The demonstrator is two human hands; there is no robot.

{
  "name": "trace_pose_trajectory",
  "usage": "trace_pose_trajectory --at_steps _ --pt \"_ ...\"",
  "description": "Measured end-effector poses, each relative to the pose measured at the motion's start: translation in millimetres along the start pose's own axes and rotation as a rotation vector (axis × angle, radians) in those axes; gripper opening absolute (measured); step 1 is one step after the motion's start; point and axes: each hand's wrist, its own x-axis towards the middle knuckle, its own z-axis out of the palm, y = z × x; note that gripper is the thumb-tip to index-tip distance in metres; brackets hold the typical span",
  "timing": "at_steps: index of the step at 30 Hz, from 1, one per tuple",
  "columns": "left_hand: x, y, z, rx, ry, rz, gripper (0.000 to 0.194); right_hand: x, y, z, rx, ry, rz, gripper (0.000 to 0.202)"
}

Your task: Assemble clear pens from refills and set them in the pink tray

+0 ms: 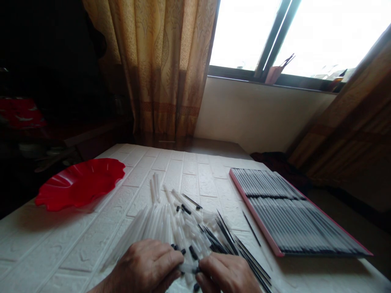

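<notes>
Between my two hands runs a short stretch of translucent plastic tube [187,268]. My left hand [149,264] is closed around its left part. The fingers of my right hand [224,272] pinch the tube's right end, where a small black cap [196,270] shows; how far the cap sits on the tube is hidden. Just beyond my hands lies a heap of empty translucent tubes [152,226]. Loose black caps [193,252] are scattered among them. Thin dark rods [252,260] lie in a bundle to the right of my right hand.
A pink-edged box [276,249] on the right holds two rows of dark-filled tubes. On the left stands a red wavy-rimmed plate [81,185]. Everything rests on a white brick-patterned table [76,256]. A curtain [165,69] and a window [244,32] are behind it.
</notes>
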Motion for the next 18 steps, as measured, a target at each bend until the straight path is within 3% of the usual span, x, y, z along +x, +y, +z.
trace_pose_trajectory --at_steps 5,10,13,18 --pt "6 2 -17.5 0.093 0.124 -0.028 0.024 1 3 -21 0.134 0.115 0.153 0.035" --pt "3 -6 -26.8 0.143 0.125 0.028 0.023 -3 18 -41 0.121 0.250 0.381 0.024" --pt "5 -8 -27.1 0.095 0.116 0.019 0.023 -5 24 -38 0.047 0.220 0.388 0.018" --pt "8 -1 -27.3 0.114 0.082 -0.023 0.025 -5 22 -22 -0.057 0.057 0.370 0.020"
